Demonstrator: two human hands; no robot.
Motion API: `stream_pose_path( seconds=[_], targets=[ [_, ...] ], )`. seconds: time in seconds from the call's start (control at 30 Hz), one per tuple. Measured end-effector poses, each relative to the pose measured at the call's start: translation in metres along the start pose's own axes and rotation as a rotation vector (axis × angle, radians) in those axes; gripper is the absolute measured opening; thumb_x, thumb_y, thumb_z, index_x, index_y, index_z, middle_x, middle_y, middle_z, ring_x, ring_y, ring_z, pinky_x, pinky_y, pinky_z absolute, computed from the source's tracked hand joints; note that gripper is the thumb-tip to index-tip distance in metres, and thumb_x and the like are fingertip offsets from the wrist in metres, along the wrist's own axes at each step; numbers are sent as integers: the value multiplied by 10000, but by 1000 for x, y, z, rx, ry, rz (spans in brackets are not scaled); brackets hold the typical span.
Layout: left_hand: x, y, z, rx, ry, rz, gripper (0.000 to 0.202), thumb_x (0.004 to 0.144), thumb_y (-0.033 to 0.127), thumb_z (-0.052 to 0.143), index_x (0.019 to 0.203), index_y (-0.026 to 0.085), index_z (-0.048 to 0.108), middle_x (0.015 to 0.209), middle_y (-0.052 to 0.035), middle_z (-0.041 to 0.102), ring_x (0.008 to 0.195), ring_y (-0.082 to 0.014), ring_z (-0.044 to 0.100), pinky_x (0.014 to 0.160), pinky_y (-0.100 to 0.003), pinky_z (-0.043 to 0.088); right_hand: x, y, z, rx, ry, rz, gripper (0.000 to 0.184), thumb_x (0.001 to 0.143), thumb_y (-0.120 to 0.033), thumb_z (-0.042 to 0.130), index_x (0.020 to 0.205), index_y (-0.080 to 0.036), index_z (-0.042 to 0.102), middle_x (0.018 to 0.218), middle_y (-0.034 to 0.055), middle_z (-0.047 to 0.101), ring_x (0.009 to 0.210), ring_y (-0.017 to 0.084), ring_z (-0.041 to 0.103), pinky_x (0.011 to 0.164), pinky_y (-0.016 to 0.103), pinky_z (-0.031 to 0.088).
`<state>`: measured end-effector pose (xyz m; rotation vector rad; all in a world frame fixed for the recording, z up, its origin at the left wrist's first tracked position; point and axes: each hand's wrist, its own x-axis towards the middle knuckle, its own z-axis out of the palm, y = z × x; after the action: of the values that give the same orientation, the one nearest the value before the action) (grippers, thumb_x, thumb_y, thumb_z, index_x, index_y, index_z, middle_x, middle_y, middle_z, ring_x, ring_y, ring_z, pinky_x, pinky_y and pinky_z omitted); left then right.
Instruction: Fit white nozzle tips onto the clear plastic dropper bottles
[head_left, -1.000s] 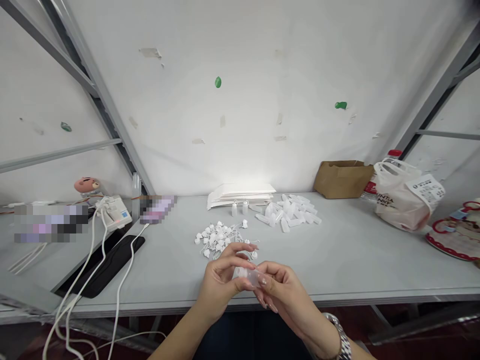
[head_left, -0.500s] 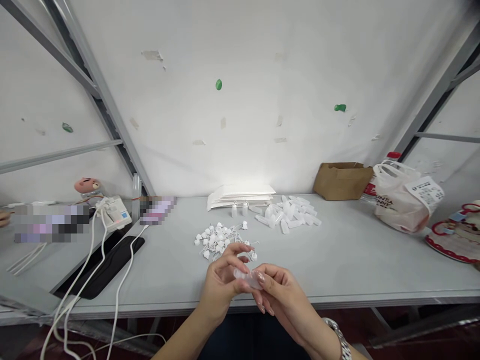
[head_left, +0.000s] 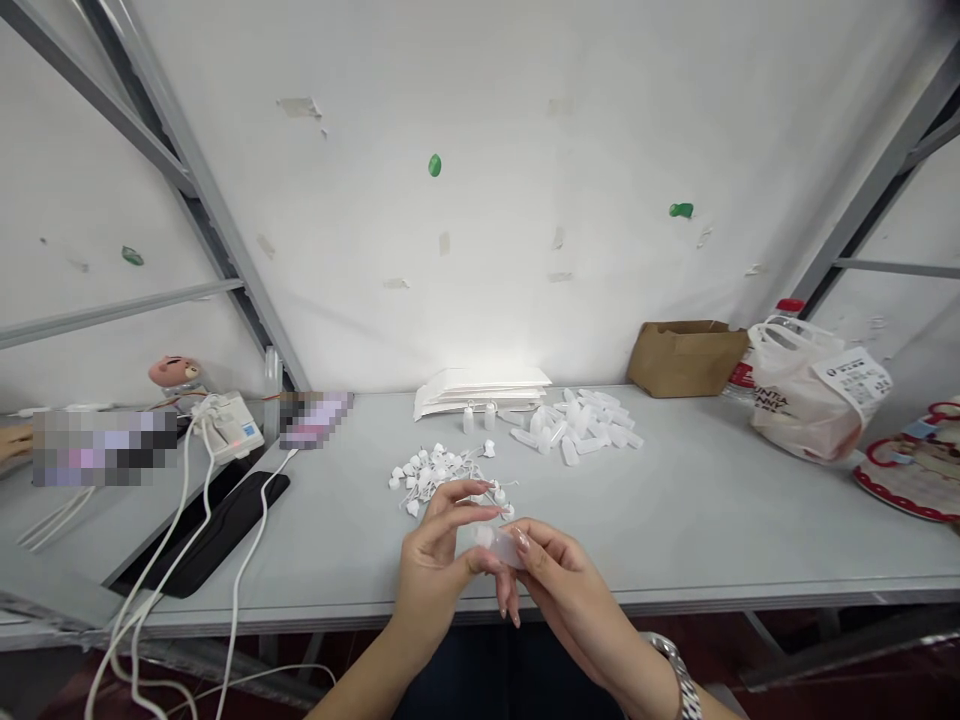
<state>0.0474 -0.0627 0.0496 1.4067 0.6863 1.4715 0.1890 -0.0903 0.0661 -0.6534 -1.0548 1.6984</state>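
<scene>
A small translucent plastic bottle [head_left: 504, 547] lies on its side in the air near the table's front edge. My right hand [head_left: 562, 580] pinches its body between thumb and fingers. My left hand [head_left: 439, 555] is around the neck end, fingers spread apart, its thumb at the bottle's lower side; whether the thumb presses on it is hard to tell. Just beyond the left fingers is a pile of small white caps with thin straps [head_left: 435, 472]. Farther back lies a heap of similar translucent bottles [head_left: 577, 425]. Two capped bottles [head_left: 480, 418] stand upright beside the heap.
White padded sheets [head_left: 480, 390] lie by the wall. To the right are a brown cardboard box [head_left: 686, 360], a plastic bag [head_left: 806, 400] and a patterned item [head_left: 911, 465]. White cables [head_left: 259, 520] and a black pad [head_left: 217, 540] are at left. Another person's hand [head_left: 13, 442] shows at the far left.
My left fingers have opened wider and shifted slightly left, off the bottle's neck. My right hand still holds the bottle. The other person's hand at far left shows more.
</scene>
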Motion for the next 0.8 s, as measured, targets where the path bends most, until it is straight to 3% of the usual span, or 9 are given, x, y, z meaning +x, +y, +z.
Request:
stream_pose_path(
  seconds=[0.23, 0.33, 0.53, 0.6, 0.8],
  targets=[
    [3, 8, 0, -75, 56, -92, 153, 640, 288, 766, 781, 239, 734, 968, -64, 555, 1043, -244, 508, 874, -329, 429, 1, -1, -5, -158, 50, -44, 275, 784, -412, 633, 864, -150, 645, 621, -3, 595, 540, 95, 527, 550, 238, 463],
    [0, 15, 5, -136, 56, -208, 123, 663, 313, 746, 727, 210, 726, 990, -74, 556, 1042, -251, 512, 843, -326, 440, -2, 3, -5, -285, 107, -122, 260, 799, -395, 614, 916, -168, 660, 612, -6, 581, 560, 111, 528, 547, 244, 471],
    [-5, 16, 16, -210, 153, -340, 177, 710, 372, 697, 713, 195, 711, 1011, -66, 564, 1069, -234, 492, 891, -317, 407, -8, 13, -7, -755, 180, -619, 244, 843, -190, 551, 1068, -228, 640, 836, 47, 650, 772, 173, 580, 705, 302, 493],
    [-7, 13, 18, -192, 168, -329, 174, 723, 359, 687, 710, 187, 709, 1004, -67, 563, 1058, -226, 496, 891, -310, 408, -9, 14, -7, -810, 191, -698, 275, 847, -151, 531, 1093, -233, 621, 846, 48, 653, 772, 171, 583, 707, 298, 497],
    [-11, 9, 22, -179, 190, -286, 138, 717, 322, 698, 699, 185, 704, 999, -68, 556, 1033, -219, 518, 828, -281, 451, -14, 15, -6, -787, 202, -504, 238, 888, -210, 482, 1082, -232, 618, 844, 54, 647, 644, 147, 573, 596, 260, 491]
  ],
)
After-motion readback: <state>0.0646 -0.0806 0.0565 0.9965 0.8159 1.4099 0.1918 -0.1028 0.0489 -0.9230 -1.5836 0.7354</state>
